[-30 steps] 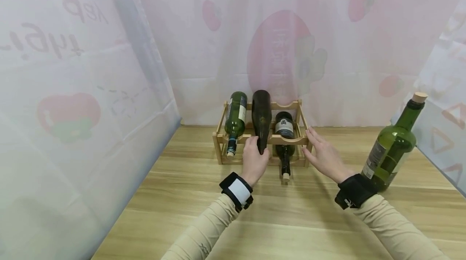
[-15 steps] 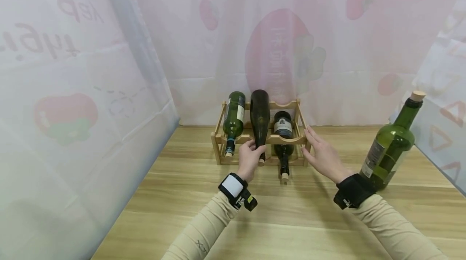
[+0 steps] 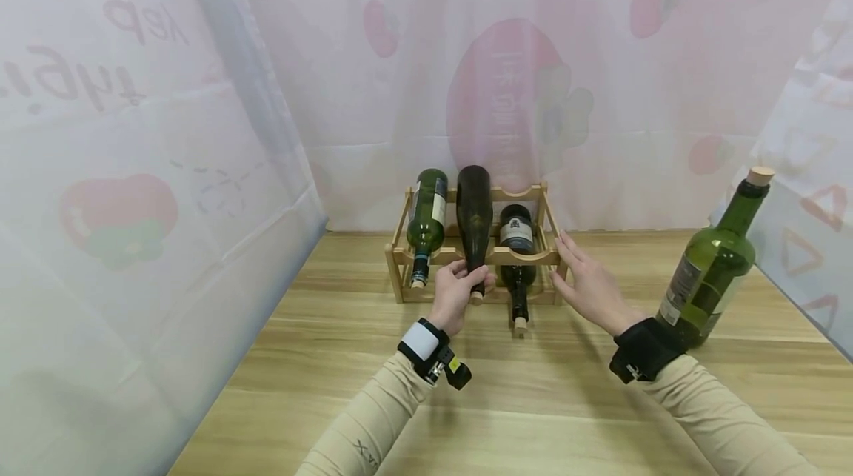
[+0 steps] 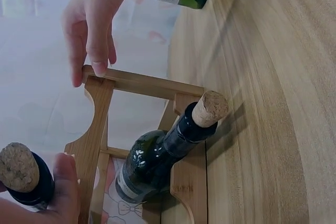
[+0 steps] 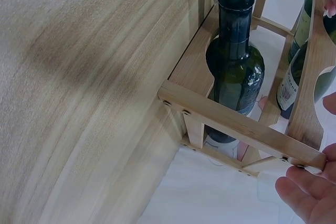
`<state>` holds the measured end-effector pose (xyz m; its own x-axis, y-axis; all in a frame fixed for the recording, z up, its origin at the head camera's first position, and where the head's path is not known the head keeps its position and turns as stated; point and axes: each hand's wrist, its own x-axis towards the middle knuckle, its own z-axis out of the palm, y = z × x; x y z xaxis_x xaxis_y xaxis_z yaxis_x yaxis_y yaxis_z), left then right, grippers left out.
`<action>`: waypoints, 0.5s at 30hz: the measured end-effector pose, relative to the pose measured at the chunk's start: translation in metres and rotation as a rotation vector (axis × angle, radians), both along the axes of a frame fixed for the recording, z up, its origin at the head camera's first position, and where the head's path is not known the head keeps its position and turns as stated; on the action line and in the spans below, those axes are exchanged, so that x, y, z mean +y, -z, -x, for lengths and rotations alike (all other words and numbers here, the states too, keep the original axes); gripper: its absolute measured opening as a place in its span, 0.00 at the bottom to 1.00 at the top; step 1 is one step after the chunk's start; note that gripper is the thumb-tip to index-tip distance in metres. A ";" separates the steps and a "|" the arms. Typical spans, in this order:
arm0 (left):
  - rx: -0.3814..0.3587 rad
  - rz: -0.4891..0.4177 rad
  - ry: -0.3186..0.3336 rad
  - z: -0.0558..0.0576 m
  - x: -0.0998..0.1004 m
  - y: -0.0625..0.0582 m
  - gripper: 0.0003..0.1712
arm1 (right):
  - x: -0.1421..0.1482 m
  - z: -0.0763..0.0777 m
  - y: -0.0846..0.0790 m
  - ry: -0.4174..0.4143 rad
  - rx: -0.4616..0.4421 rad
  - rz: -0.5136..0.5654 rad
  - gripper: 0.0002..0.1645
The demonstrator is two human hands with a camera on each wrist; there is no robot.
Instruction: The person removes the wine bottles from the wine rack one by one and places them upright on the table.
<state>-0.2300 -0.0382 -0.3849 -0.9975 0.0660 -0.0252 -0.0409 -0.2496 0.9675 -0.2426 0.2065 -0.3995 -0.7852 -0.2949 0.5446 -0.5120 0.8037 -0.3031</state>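
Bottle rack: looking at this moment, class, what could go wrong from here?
The dark bottle might slip or roll if the left hand loses its grip on the neck, perhaps knocking the green bottle beside it. The standing bottle could tip: in the head view the right wrist strap overlaps its lower part, so a careless movement may catch it.

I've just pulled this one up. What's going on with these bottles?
A person's left hand holds the neck of a dark bottle lying in the upper tier of a wooden rack, its corked end facing the person. The right hand touches the rack's right end. Beside the dark bottle lies a green bottle; a labelled bottle lies in the lower tier. One more, a corked bottle, stands on the table to the right.
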 end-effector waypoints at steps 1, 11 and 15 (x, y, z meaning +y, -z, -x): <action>0.005 0.004 -0.004 -0.001 0.000 0.000 0.21 | 0.000 0.000 0.000 0.000 0.001 -0.002 0.36; 0.047 0.021 -0.042 -0.003 0.002 0.001 0.20 | -0.001 0.000 0.001 -0.006 -0.001 0.006 0.36; 0.058 0.014 -0.043 -0.003 0.001 0.001 0.20 | 0.000 0.000 0.002 0.000 0.012 0.009 0.36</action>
<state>-0.2271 -0.0370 -0.3855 -0.9992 0.0232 0.0323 0.0259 -0.2365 0.9713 -0.2428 0.2061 -0.4016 -0.7785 -0.2901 0.5565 -0.5160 0.8007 -0.3044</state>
